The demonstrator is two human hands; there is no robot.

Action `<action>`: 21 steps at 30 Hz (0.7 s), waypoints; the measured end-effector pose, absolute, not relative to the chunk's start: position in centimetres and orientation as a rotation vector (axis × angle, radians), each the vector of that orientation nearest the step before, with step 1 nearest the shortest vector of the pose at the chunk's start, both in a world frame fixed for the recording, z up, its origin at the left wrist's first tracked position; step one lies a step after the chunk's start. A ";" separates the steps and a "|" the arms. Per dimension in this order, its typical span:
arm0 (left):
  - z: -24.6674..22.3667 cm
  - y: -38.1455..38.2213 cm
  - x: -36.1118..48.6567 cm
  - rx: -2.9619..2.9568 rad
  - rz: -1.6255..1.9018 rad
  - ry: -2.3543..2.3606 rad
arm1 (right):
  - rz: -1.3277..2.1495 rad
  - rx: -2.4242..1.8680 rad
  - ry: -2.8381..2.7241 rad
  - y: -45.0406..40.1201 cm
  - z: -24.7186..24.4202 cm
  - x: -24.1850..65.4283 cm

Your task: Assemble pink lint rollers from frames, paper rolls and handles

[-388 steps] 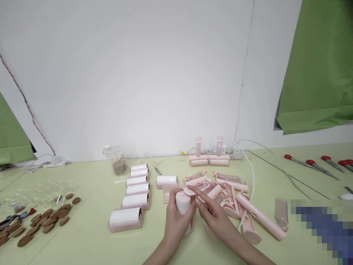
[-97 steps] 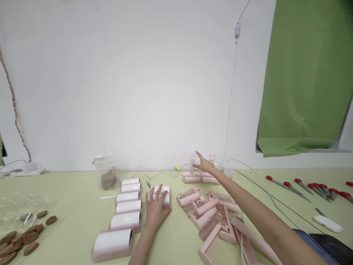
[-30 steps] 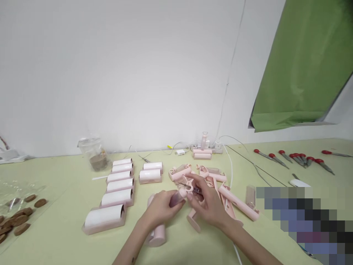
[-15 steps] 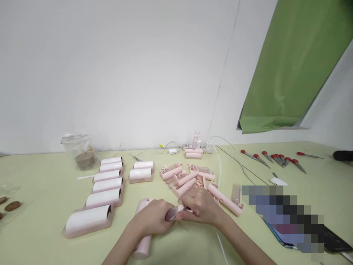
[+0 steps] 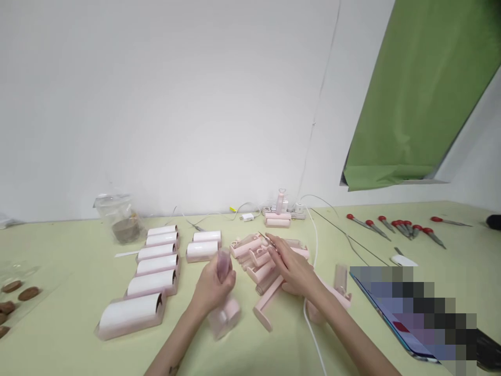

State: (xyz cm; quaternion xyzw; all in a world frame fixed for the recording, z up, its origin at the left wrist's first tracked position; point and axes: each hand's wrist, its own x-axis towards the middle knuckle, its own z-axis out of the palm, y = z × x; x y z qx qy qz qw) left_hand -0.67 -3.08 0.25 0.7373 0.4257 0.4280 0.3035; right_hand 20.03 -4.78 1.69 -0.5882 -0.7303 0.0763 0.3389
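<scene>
My left hand is closed around a translucent purple piece that sticks up from the fist. Below it, a pink roller part with a clear cover shows beside the wrist; whether the hand also holds it, I cannot tell. Over the right side of a pile of pink roller frames is my right hand, a thin metal tool at its fingers. Another frame lies under the right fingers' near side. At the left stand several white rolls in pink trays.
Two more white rolls sit mid-left. A bag of brown material stands by the wall. Several red-tipped tools lie back right, a phone at front right. A white cable crosses the table beside the right forearm.
My hands have moved apart, the left going left and up with the purple piece, the right moving up over the pile. The pink roller by the left hand has shifted, and the frames are rearranged.
</scene>
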 end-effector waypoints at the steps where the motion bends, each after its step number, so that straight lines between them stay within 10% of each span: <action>1: 0.0 -2.8 -0.9 1.928 1.187 1.038 | 0.174 -1.616 -1.908 -4.4 1.5 20.3; 21: -2.6 -3.2 -3.3 1.949 0.967 1.182 | -0.045 -2.270 -1.663 -4.5 2.3 23.4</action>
